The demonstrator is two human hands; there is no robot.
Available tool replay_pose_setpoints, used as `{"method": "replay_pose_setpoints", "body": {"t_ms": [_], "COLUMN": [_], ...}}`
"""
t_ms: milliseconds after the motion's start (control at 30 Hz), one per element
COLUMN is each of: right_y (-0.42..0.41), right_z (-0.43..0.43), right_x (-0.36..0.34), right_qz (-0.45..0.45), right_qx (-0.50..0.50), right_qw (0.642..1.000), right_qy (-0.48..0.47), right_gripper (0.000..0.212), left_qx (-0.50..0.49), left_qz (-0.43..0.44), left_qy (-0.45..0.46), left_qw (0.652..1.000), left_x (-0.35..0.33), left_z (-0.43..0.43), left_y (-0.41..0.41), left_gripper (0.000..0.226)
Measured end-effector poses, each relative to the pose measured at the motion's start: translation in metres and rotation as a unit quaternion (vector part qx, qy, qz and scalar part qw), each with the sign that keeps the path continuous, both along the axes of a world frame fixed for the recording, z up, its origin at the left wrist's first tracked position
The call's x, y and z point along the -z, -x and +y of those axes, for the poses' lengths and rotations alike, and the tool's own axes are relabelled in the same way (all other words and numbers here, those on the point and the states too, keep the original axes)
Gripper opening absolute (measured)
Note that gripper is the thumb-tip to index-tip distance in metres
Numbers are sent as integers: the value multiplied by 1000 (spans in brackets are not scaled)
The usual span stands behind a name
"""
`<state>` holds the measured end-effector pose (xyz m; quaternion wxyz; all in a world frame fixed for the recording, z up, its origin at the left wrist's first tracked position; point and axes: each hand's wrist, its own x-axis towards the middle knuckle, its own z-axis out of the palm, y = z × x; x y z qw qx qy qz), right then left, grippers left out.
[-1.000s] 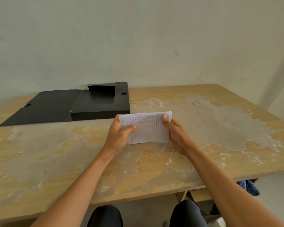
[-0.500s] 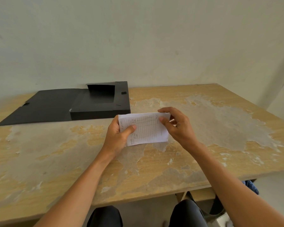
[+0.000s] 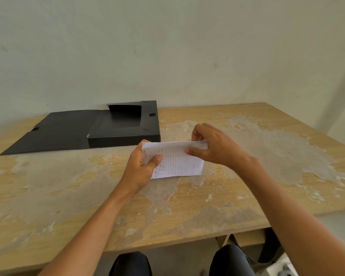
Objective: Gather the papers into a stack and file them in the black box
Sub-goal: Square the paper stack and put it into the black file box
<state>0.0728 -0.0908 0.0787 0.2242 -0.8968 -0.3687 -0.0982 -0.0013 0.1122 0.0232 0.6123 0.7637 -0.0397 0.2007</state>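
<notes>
A: Papers [image 3: 177,162], where were they?
B: Held as one small stack above the middle of the desk [image 3: 247,196], printed table lines facing up. The stack stood just in front of the black box [image 3: 126,126], near its front right corner but not touching it.

A: And the hands?
B: Both were clamped on the stack. The left hand [image 3: 139,170] gripped its left end, thumb pressed on top. The right hand [image 3: 213,146] pinched the far right edge between thumb and fingers, coming over from above.

A: The box?
B: It lay open at the back left of the desk, close to the wall [image 3: 167,46], its lid folded out flat to the left. I could not tell whether anything was inside

A: The desk surface?
B: Wood, with large pale patches where the finish had worn off
</notes>
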Motion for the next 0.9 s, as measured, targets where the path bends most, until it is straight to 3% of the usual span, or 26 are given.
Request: {"method": "replay_pose_setpoints", "body": {"t_ms": [167, 267, 533, 633, 733, 833, 900], "right_y": [0, 0, -3, -11, -15, -11, -7], "right_z": [16, 21, 35, 39, 46, 62, 79], "right_x": [-12, -18, -20, -21, -11, 13, 33], "right_qz": [4, -12, 16, 65, 189, 347, 384], "right_qx": [-25, -26, -49, -50, -47, -81, -72], "right_qw": [981, 979, 976, 987, 980, 904, 870], "right_qy": [190, 200, 213, 140, -36, -237, -302], "right_gripper": [23, 13, 14, 17, 11, 11, 16], "left_qx": [-2, -17, -13, -44, -24, 3, -18], "left_qz": [6, -3, 79, 83, 81, 81, 71], "left_qy": [2, -9, -3, 70, 219, 255, 239], "left_qw": [1000, 1000, 997, 993, 972, 963, 968], "left_x": [5, 2, 9, 2, -4, -8, -10], "left_z": [2, 7, 23, 32, 39, 34, 26], "left_y": [1, 1, 4, 3, 2, 0, -4], "left_gripper": [22, 23, 29, 29, 41, 42, 35]}}
